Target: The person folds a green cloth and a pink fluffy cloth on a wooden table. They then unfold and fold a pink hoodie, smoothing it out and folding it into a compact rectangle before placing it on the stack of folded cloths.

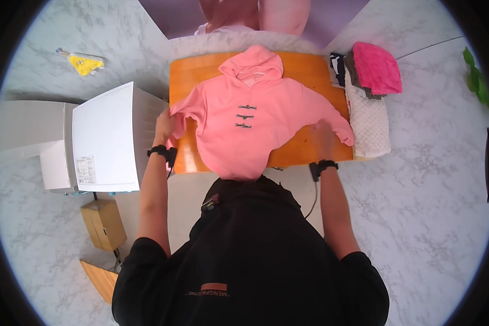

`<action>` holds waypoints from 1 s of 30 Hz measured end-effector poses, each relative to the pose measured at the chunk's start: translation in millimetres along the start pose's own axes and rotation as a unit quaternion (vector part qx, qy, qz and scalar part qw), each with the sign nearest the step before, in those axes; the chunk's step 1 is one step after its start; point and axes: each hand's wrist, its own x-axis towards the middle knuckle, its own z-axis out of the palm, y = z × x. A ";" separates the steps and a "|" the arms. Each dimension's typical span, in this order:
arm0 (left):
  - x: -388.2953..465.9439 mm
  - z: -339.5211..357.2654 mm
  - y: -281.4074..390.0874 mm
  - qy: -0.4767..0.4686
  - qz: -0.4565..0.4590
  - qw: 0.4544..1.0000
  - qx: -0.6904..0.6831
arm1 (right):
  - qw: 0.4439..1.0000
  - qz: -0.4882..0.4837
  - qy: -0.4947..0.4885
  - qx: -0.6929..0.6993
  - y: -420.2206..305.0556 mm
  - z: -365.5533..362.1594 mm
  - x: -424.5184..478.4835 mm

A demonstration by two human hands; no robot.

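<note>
A pink hooded sweatshirt [224, 138] lies spread on a wooden table [309, 69], its hood towards the far edge. Three dark decorative fasteners [244, 117] run down its chest. Its lower hem hangs over the near edge, against my body. On the left, my left hand [165, 124] grips the end of one sleeve [183, 108] at the table's side. My right hand [322, 132], blurred, is at the underside of the other sleeve [330, 110]; whether its fingers hold the cloth I cannot tell. Each wrist wears a black strap with a small device.
Left of the table stands a white appliance [106, 138] bearing a label. Folded textiles, including a bright pink plush cloth [377, 67] and a white textured one [371, 122], are stacked at the right edge. A small wooden cabinet [104, 224] is at lower left. A yellow item [85, 64] hangs on the wall.
</note>
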 end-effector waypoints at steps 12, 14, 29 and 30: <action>-66.6 48.3 -63.3 -0.307 -0.168 0.936 -0.037 | 0.404 0.233 -0.200 0.862 -126.9 88.6 -103.3; -114.4 83.9 31.5 -0.329 -0.197 0.909 -0.165 | 0.352 0.213 -0.129 0.902 -73.3 121.9 -100.9; -144.8 54.3 53.0 -0.143 -0.096 0.888 -0.427 | 0.559 0.191 -0.086 0.802 -66.8 49.1 -76.1; -141.4 43.2 61.1 -0.126 -0.096 0.887 -0.434 | 0.584 0.180 -0.088 0.787 -67.8 36.1 -73.9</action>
